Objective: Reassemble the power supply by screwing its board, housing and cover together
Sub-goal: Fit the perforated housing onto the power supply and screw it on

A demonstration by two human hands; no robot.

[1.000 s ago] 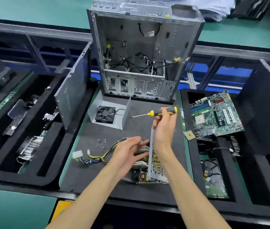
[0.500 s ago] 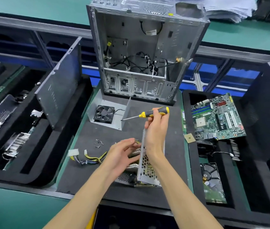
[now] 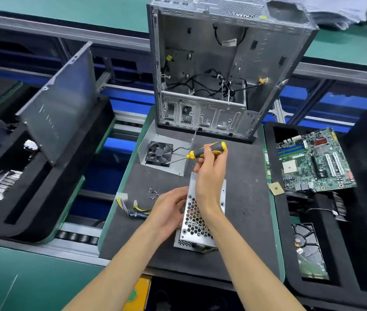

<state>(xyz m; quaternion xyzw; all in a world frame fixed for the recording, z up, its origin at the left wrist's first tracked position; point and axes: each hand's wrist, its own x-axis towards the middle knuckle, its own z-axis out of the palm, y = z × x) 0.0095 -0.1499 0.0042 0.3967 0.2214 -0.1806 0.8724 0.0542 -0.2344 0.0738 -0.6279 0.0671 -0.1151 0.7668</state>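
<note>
The power supply [image 3: 197,223] lies on the dark mat, its perforated metal plate facing up and tilted toward me. My left hand [image 3: 169,209] grips its left side. My right hand [image 3: 210,178] rests over the plate's top edge and holds a yellow-and-black screwdriver [image 3: 207,150] across its fingers, blade pointing left. The supply's yellow and black cable bundle [image 3: 133,208] trails left to white plugs. Several loose screws [image 3: 153,194] lie on the mat just left of my left hand. The grey housing cover with its fan [image 3: 160,152] sits behind.
An open computer case [image 3: 218,70] stands upright at the back of the mat. A motherboard [image 3: 315,162] lies in the right foam tray, a drive [image 3: 308,250] below it. A metal side panel [image 3: 61,104] leans in the left tray.
The perforated plate has tipped down from nearly upright to lie flatter over the supply. Both hands stayed on it. The camera has swung left.
</note>
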